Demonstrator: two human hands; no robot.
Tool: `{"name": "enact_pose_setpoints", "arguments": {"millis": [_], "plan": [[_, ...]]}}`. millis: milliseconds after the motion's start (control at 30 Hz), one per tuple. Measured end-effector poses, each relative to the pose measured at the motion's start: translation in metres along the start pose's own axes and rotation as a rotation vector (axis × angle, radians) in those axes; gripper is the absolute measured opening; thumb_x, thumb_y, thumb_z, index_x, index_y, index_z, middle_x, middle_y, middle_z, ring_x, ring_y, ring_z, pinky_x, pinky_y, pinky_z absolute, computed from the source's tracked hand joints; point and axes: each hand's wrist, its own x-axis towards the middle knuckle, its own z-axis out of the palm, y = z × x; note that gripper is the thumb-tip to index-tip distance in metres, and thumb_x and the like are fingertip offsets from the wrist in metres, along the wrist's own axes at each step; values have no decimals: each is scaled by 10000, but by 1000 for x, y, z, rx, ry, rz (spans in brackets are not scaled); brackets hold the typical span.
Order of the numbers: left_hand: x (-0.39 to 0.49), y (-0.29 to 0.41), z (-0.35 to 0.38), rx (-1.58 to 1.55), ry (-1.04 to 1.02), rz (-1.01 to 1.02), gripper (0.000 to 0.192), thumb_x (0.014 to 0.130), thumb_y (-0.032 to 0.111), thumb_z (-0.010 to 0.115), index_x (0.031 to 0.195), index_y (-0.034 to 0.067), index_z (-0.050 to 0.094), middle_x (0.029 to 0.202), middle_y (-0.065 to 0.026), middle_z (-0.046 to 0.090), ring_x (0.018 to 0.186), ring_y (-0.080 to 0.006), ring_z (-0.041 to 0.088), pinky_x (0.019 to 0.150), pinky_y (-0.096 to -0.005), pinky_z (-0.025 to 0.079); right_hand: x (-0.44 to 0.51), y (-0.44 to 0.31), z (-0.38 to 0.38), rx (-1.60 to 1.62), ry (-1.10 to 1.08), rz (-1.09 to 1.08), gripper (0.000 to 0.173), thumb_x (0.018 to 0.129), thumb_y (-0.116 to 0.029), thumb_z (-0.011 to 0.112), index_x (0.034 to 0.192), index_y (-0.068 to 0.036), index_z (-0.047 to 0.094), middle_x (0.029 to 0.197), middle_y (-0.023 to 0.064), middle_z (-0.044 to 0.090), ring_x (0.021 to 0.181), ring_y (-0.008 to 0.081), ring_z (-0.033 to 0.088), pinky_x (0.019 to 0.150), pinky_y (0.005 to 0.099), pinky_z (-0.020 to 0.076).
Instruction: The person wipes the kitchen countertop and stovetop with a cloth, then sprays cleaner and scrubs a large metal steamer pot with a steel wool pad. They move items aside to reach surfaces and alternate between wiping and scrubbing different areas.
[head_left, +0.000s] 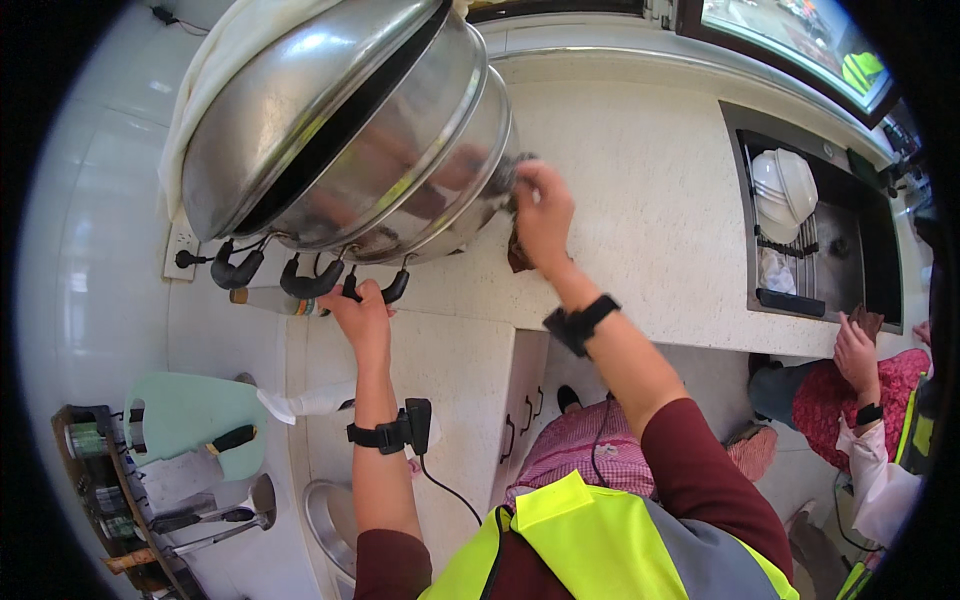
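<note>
A large stacked metal steamer pot (375, 157) with a domed lid (285, 112) stands tilted in the view at the upper left, a black gap showing beneath the lid. My left hand (364, 311) grips the black handle (395, 287) of the lowest tier. Near the pot's lower right side, my right hand (545, 214) is closed on a dark scrubber (514, 171), blurred and partly hidden by the fingers. A small brown cloth or scrap (519, 251) lies on the counter just below that hand.
A sink (862, 247) with stacked white bowls (784, 187) is at right, beside another person's hand (856, 356). A bottle (274, 301) lies by the pot. A green cutting board (202, 420), cleaver (184, 472) and ladles (259, 499) hang at left; a metal basin (330, 525) is below.
</note>
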Motion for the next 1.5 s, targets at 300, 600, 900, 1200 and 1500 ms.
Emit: {"name": "enact_pose_setpoints", "arguments": {"millis": [300,600,900,1200,1500], "plan": [[14,-18,-4,63,84,46,436,857,113,521,1197,17,266,1050,-167,470,676,-176,538,460,-280,492,-2,22,-41,-42,27,42,193,788,31,639,973,-22,617,913,117,639,783,216,634,707,326,517],[9,-7,-5,83,78,-8,381,855,146,546,1119,-3,315,1017,-170,467,709,-202,550,455,-286,485,46,48,-308,-523,766,248,346,793,-83,682,1098,-4,539,867,93,653,707,159,632,657,294,516],[17,-19,-3,35,136,64,466,823,145,555,1164,-29,289,1022,-197,471,673,-197,524,437,-300,488,21,32,-315,-404,427,325,300,838,-19,657,1133,16,612,984,72,682,870,109,634,764,250,512],[7,-11,-2,-32,111,-12,602,834,76,542,1334,16,211,1186,-160,400,858,-209,551,477,-291,520,-4,-10,-46,56,-136,170,304,860,-15,652,1163,-15,633,1071,111,688,880,171,668,794,288,533],[-2,-3,-2,18,86,-13,499,848,40,515,1282,-20,275,1004,-91,442,798,-149,491,528,-285,479,90,36,11,-51,-151,170,316,854,38,542,1142,-32,653,1024,175,703,928,297,691,823,328,526]]}}
